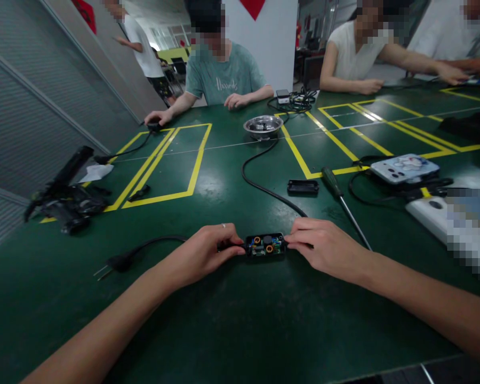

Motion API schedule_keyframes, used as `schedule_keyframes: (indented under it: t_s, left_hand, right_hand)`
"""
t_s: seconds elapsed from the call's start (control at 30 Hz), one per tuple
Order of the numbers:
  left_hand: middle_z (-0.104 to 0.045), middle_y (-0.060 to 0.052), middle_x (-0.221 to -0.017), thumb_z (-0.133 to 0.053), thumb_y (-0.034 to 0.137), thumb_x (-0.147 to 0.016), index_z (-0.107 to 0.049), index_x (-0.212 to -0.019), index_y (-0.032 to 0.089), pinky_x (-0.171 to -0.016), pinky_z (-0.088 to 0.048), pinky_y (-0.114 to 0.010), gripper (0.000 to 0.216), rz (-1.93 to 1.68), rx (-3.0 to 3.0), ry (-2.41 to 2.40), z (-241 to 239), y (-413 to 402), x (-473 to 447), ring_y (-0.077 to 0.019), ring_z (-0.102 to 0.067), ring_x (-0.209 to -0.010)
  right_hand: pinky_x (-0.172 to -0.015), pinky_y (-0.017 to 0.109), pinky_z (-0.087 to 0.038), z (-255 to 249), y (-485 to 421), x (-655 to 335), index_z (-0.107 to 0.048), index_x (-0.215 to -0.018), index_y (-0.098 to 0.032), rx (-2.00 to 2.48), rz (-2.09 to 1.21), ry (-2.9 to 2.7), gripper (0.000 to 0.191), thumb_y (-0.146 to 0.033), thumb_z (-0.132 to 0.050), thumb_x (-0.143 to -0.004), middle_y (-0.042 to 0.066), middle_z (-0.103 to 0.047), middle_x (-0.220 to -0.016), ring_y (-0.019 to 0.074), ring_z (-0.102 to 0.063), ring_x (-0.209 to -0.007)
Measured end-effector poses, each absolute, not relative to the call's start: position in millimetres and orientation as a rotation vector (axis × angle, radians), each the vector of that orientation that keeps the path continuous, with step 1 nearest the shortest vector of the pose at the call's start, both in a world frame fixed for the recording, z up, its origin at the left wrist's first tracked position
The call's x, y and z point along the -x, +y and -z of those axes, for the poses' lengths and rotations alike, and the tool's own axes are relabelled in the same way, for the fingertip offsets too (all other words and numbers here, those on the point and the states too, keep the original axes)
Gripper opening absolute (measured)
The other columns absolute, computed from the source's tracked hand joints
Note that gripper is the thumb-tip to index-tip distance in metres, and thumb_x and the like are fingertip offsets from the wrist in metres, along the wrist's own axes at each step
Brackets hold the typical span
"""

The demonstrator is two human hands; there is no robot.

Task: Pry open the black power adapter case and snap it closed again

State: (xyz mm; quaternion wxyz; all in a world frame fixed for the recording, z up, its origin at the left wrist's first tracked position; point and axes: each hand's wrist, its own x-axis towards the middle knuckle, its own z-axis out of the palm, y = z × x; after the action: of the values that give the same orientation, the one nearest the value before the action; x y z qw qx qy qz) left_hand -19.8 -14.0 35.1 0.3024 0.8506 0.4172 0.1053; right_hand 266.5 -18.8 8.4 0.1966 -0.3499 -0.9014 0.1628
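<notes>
An opened power adapter (pixel 265 246) lies on the green table in front of me, its circuit board and copper coils facing up. My left hand (pixel 214 248) pinches the cord at the adapter's left end; that cord runs left to a two-pin plug (pixel 120 262). At the other end, my right hand (pixel 324 245) has its fingers closed on the output cable where it meets the case. This black cable (pixel 260 184) curves away toward a metal bowl (pixel 263 126). Beyond the adapter rests its loose black cover (pixel 303 186), beside a screwdriver (pixel 346 205) with a dark handle.
On the right are a phone (pixel 406 168) and a white device (pixel 436 218), with cables around them. A pile of black parts (pixel 74 197) is at the left. Yellow tape (pixel 192 184) marks the table. Several people sit opposite, one with a hand (pixel 158 117) on a black object.
</notes>
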Motion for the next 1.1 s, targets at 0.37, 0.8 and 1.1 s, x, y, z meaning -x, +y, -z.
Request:
schedule_keyframes:
  t_s: [0.37,0.8,1.1]
  left_hand:
    - [-0.063,-0.005,-0.098,-0.051,0.039,-0.093,-0.065,-0.103,0.023,-0.076,-0.048,-0.031,0.024,-0.237,-2.323,1.176,-37.8,-4.7,31.0,-0.0173,-0.060,-0.085]
    - [-0.062,-0.004,-0.091,-0.049,0.036,-0.094,-0.067,-0.102,0.023,-0.071,-0.048,-0.030,0.024,-0.205,-2.313,1.170,-39.2,-6.9,27.9,-0.0160,-0.059,-0.078]
    - [-0.061,-0.003,-0.090,-0.050,0.038,-0.093,-0.067,-0.104,0.023,-0.068,-0.049,-0.029,0.025,-0.224,-2.311,1.175,-38.1,-6.9,27.2,-0.0154,-0.059,-0.077]
  right_hand:
    - [-0.079,0.034,-0.049,-4.5,-15.6,-261.5,-0.071,-0.104,-0.014,0.987,-0.371,-2.485,0.025,-0.020,-0.049,-0.094,0.008,-0.064,-0.096,0.0168,-0.059,-0.088]
    - [-0.088,0.036,-0.050,-15.2,7.1,-275.4,-0.070,-0.106,-0.015,0.936,-0.274,-2.478,0.027,-0.032,-0.053,-0.093,0.008,-0.067,-0.103,0.0189,-0.059,-0.097]
    - [-0.105,0.051,-0.040,2.2,55.8,-313.5,-0.055,-0.130,-0.008,1.310,0.126,-2.512,0.046,-0.032,-0.048,-0.092,0.020,-0.051,-0.136,0.0327,-0.046,-0.127]
